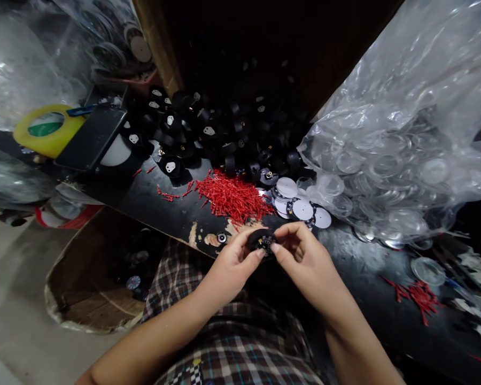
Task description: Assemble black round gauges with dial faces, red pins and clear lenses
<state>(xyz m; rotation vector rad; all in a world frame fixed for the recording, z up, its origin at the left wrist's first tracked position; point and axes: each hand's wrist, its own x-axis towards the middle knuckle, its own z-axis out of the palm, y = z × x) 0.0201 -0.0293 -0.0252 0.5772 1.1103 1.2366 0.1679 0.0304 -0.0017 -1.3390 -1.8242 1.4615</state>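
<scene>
A small round black dial case [262,241] with tiny pale marks on its face is held over the table's front edge. My left hand [240,258] pinches it at the left side, thumb in front and fingers behind. On the other side my right hand [300,251] has its thumb and forefinger closed on the rim. Just beyond lies a heap of thin red pointers [232,197]. White discs [303,210], some with dark printed rims, are piled behind my right hand. Many similar black cases [208,131] are heaped at the back.
Clear plastic bags of round transparent covers [385,171] fill the right side. A smaller red cluster [423,299] lies at the right front. A yellow tape roll [48,131] and dark phone-like slab [92,138] rest at left. Below stands an open bin [60,289].
</scene>
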